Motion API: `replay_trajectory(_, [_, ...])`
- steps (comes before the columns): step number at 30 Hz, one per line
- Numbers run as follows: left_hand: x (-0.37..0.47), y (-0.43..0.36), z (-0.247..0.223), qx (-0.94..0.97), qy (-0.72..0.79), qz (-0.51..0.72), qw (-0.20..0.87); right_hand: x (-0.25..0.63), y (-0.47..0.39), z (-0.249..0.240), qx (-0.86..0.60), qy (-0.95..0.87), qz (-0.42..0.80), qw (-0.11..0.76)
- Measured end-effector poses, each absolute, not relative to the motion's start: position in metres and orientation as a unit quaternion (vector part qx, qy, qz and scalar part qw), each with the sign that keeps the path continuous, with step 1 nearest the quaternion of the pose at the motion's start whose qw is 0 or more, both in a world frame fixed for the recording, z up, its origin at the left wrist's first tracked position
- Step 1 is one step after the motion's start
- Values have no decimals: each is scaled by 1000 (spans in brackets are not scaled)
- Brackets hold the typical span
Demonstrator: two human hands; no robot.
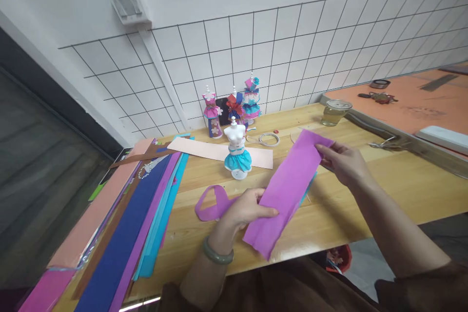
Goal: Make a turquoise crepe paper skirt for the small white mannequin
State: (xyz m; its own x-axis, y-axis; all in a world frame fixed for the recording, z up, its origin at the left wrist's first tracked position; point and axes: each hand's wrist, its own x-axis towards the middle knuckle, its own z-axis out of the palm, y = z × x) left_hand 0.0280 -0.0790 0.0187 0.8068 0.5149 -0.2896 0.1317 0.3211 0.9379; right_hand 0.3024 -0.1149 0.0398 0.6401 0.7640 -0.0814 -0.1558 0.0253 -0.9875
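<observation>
Between my two hands a wide strip of purple crepe paper is held slantwise above the table. My left hand grips its lower left edge, thumb on top and fingers behind. At the upper right corner, my right hand pinches the strip between thumb and fingers. A narrow curled purple strip lies left of my left hand. Just beyond stands a small white mannequin wearing a ruffled turquoise skirt. A bit of turquoise paper shows behind the purple strip, mostly hidden.
Long folded crepe papers in several colours cover the left side. A pale pink strip lies behind the mannequin. Dressed mannequins stand by the wall grid. A tape roll, a glass jar and an orange board are farther right.
</observation>
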Motion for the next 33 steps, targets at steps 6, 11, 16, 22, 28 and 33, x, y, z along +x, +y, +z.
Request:
replay_trajectory(6, [-26,-72,6,544,321,140,763,287,-133,5,-626,-253,383,630])
replay_trajectory(11, [-57,-70,5,536,390,171,729,274,-145,-16,-626,-255,415,609])
replay_trajectory(16, [-76,-67,3,578,464,245,625,268,-152,-28,-661,-289,400,565])
replay_trajectory(22, [-82,-67,-6,709,518,268,395,262,-158,-36,-713,-369,353,481])
replay_trajectory(28, [-64,-93,-14,859,437,242,115,263,-161,-41,-772,-459,240,369])
replay_trajectory(33, [-50,-117,-32,911,368,146,112,264,-161,-45,-797,-477,190,320])
